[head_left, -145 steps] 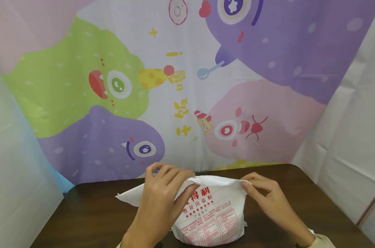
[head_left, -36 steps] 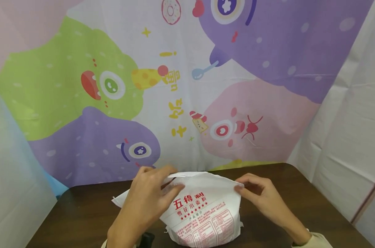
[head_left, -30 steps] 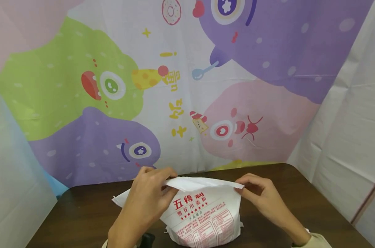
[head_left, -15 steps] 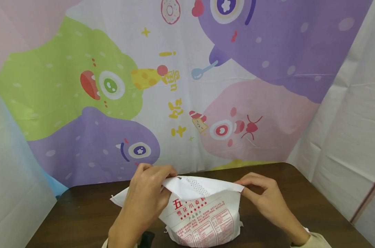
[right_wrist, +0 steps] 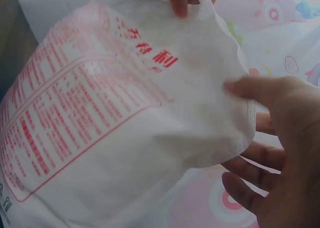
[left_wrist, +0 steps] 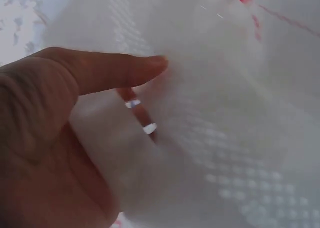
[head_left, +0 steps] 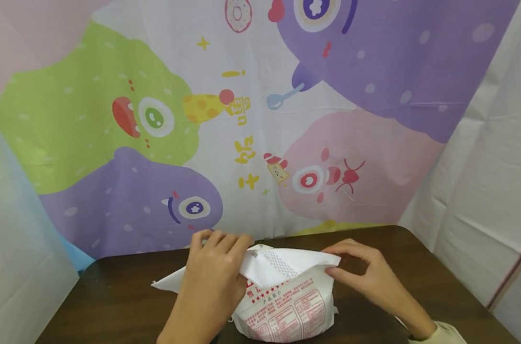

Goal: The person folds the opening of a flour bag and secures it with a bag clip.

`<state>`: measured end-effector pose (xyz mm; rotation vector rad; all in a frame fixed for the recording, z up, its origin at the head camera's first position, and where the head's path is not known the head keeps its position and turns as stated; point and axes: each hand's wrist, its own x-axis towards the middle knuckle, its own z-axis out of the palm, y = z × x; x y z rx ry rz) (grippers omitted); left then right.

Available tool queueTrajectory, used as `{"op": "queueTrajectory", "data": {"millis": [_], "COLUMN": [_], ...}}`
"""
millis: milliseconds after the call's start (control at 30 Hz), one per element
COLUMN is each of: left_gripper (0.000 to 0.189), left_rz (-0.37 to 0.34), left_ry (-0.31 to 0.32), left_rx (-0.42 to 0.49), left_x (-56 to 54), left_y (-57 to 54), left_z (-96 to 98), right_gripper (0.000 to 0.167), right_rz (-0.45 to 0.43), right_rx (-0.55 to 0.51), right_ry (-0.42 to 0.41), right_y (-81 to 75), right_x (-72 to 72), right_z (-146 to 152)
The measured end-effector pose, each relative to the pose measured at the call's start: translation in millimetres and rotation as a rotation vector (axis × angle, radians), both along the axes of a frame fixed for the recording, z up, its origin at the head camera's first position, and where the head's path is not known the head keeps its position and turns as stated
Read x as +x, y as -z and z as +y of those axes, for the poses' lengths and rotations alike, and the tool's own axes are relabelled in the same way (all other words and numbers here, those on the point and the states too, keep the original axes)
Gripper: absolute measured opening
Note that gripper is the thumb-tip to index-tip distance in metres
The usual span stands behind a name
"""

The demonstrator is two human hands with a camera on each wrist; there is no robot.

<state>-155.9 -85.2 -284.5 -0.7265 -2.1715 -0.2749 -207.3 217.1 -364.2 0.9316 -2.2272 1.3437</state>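
A white flour bag [head_left: 286,310] with red printing stands on the table, its lower part bulging. The top strip is folded forward over part of the red lettering. My left hand [head_left: 213,282] holds the bag's top left of centre, and a pointed white corner sticks out beyond it to the left. In the left wrist view my thumb [left_wrist: 135,71] lies on the white cloth, with the fingers mostly behind it. My right hand [head_left: 368,272] has the top right corner between thumb and fingers. The right wrist view shows that thumb [right_wrist: 250,88] in front, blurred, and several fingers behind the edge.
The bag stands on a dark brown table [head_left: 127,296] with rounded back corners. A cloth backdrop [head_left: 252,210] with cartoon figures hangs right behind it. White sheets [head_left: 480,191] close off both sides.
The bag's top, raised about a second ago, has been folded forward and covers more red lettering. My left hand has shifted slightly right. My right thumb and forefinger have spread apart somewhat.
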Motion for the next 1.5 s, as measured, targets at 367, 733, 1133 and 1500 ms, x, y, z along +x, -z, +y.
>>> {"op": "queueTrajectory", "data": {"millis": [367, 733, 1133, 1500], "left_gripper": [0.066, 0.028, 0.034, 0.027], "left_rz": [-0.109, -0.058, -0.059, -0.040], "left_ry": [0.100, 0.041, -0.032, 0.020], "left_rx": [-0.082, -0.046, -0.069, -0.061], "left_x": [16.7, 15.2, 8.5, 2.1], "left_y": [-3.2, -0.9, 2.4, 4.6], "left_z": [2.5, 5.4, -4.3, -6.2], "right_gripper": [0.031, 0.025, 0.022, 0.025], "right_rz": [-0.087, -0.098, -0.056, -0.039], "right_rx": [-0.036, -0.086, -0.096, -0.061], "right_ry": [-0.076, -0.038, -0.010, 0.000], "right_y": [-1.3, 0.0, 1.2, 1.0], "right_x": [1.0, 1.8, 1.2, 1.7], "right_z": [-0.8, -3.6, -7.2, -6.2]}}
